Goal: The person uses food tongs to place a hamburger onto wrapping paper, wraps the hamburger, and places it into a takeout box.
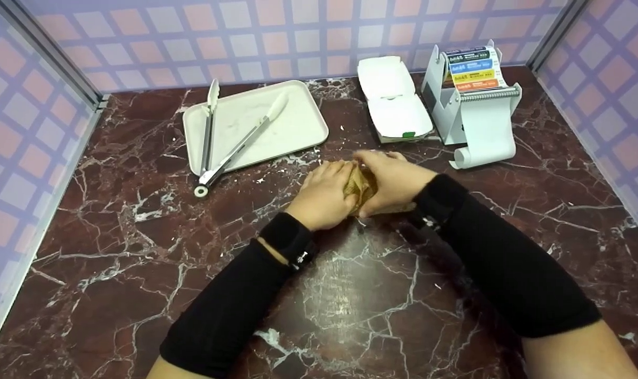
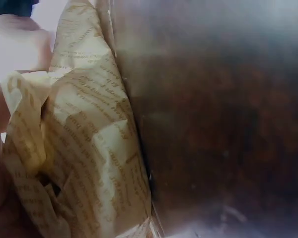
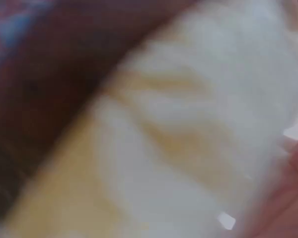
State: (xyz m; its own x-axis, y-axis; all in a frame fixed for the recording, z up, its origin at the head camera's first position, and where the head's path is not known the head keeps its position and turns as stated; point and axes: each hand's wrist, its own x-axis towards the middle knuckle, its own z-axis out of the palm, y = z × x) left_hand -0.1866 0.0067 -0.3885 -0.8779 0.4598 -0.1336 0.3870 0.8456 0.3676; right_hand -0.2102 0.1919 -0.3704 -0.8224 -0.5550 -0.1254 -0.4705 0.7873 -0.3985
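A crumpled bundle of tan wrapping paper (image 1: 359, 185) printed with brown lettering sits on the table between both hands. My left hand (image 1: 323, 197) grips its left side, fingers over the far edge and thumb at the near side. From the right, my right hand (image 1: 395, 178) holds the bundle with thumb and fingers spread round it. Folds and an overlapping flap of the paper (image 2: 92, 134) show in the left wrist view. The right wrist view is blurred, with the pale paper (image 3: 184, 124) filling its middle. What lies inside the wrap is hidden.
Metal tongs (image 1: 235, 150) with white tips lie across a white tray (image 1: 298, 134) at the back left. An open white clamshell box (image 1: 398, 113) stands at the back, beside a label dispenser (image 1: 450, 118) with coloured rolls and a hanging strip. Patterned walls enclose the marbled table (image 1: 140, 284).
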